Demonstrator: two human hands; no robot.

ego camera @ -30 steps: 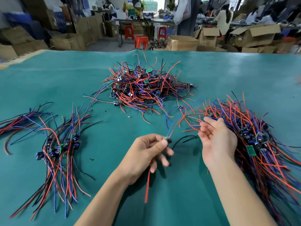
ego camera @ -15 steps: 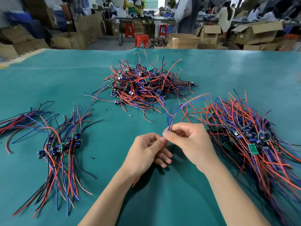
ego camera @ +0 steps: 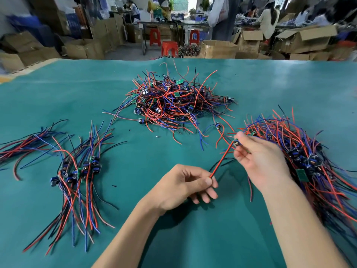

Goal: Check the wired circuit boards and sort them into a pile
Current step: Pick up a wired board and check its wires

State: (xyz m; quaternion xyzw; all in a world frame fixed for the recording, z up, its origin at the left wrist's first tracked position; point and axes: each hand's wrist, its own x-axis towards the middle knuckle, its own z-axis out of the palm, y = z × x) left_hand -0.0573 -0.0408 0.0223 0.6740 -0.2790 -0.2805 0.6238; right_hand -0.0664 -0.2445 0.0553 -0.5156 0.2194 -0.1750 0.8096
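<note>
Half a second ago the two hands met at one spot with blue and red leads arching up from the pinch; now they have drawn apart. The right hand (ego camera: 258, 161) has moved up and right, and its grip pinches a small dark circuit board with trailing wires (ego camera: 236, 142) between thumb and forefinger, just beside the near edge of the right-hand heap. The left hand (ego camera: 185, 185) has dropped lower, its grip closed on the free end of the straight red lead (ego camera: 221, 161), which now runs taut on a slant between the two hands above the teal cloth-covered worktop (ego camera: 154, 238). A black lead from the same board sags beneath it.

Four groups of wired boards lie on the worktop: a tangled central heap of red, blue and black wired boards (ego camera: 173, 101) farther away; a large fanned pile of wired boards on the right (ego camera: 309, 161), beside the right wrist; a combed bundle of boards with parallel leads on the left (ego camera: 79, 171); and a looser spray of wires at the far left edge (ego camera: 29, 146). One stray board with looping leads (ego camera: 218, 125) sits between the central heap and the right pile. Three red plastic stools (ego camera: 169, 48) stand beyond the worktop among brown cardboard boxes (ego camera: 218, 49).
</note>
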